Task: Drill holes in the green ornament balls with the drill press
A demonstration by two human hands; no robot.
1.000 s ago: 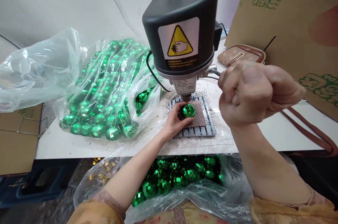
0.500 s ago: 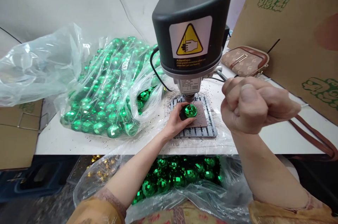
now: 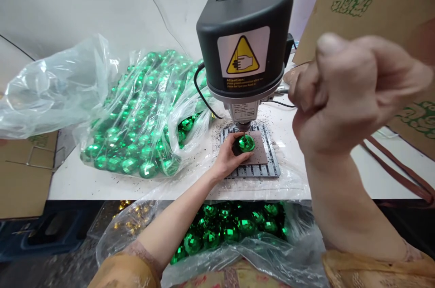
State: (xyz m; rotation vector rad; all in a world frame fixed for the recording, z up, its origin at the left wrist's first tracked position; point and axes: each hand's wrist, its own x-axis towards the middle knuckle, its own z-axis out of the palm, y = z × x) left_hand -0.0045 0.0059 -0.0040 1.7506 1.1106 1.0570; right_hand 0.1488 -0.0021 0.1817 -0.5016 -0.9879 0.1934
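Thumb and fingers of my left hand [image 3: 228, 156] close round a shiny green mirror-faceted half ball [image 3: 246, 143], pressing it down on a brown pad [image 3: 261, 154] over the slotted metal base [image 3: 272, 165]. Directly above it is the chuck of a black bench drill press [image 3: 244, 48], its thin bit meeting the top of the piece. My right hand [image 3: 346, 93] is a fist at the right of the drill head, wrapped round the feed lever [image 3: 281, 91]; most of the lever is hidden by the fingers.
A clear plastic bag of green faceted balls [image 3: 136, 116] lies left of the drill. Another open bag of green balls [image 3: 224, 229] sits below the table edge. Cardboard boxes flank the table [image 3: 78, 186], a brown strap [image 3: 401, 165] lies right, and dark shavings surround the base.
My right hand has risen, coming closer to the camera, with the lever in it. The left hand still keeps the green piece on the pad.
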